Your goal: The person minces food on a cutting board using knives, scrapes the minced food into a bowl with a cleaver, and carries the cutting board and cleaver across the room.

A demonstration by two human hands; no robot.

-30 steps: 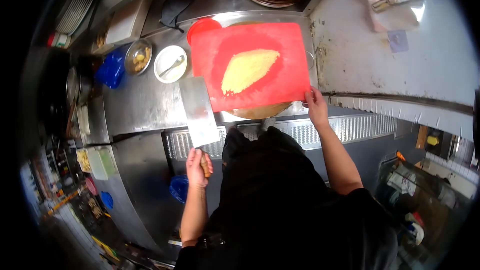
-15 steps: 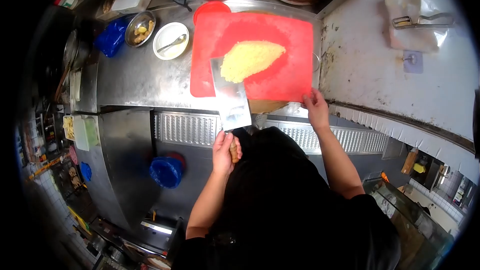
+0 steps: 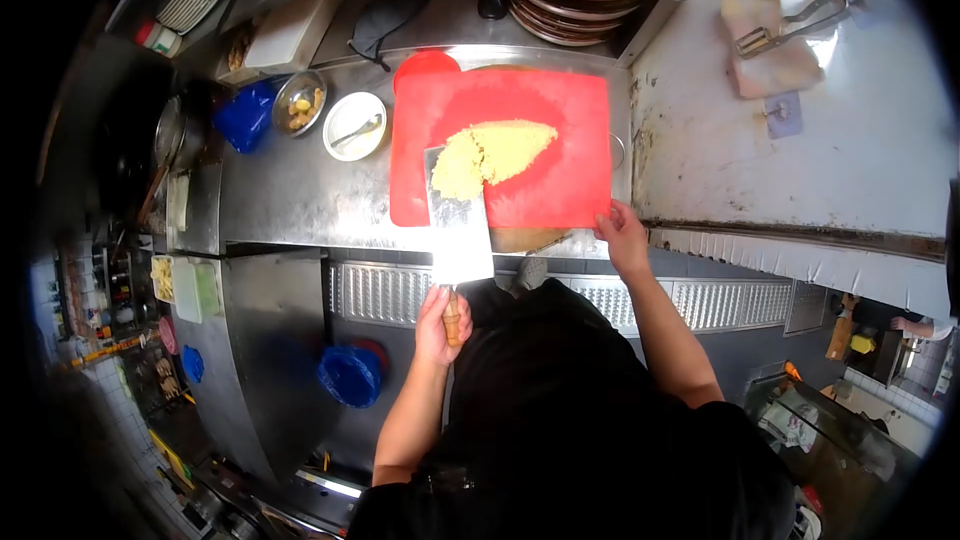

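My left hand [image 3: 437, 326] is wrapped round the wooden handle of a cleaver [image 3: 461, 245]. Its broad steel blade lies flat over the near left edge of a red cutting board [image 3: 560, 190]. The blade's far end is under part of a heap of finely minced yellow food [image 3: 508, 150], and some of it sits on the steel. A crack runs through the heap where that part stands off from the rest. At the board's near right corner, my right hand [image 3: 624, 239] grips the edge between thumb and fingers.
Left of the board stand a white bowl [image 3: 342, 145] with a spoon, a metal bowl [image 3: 288, 120] of knobbly pieces and a blue bag [image 3: 245, 118]. Stacked plates [image 3: 570, 15] fill the shelf behind. A white wall panel [image 3: 740, 160] bounds the right side.
The cleaver has pushed further under the heap, and its left part has split from the rest. My right hand stays at the board's corner. The whole view has shifted.
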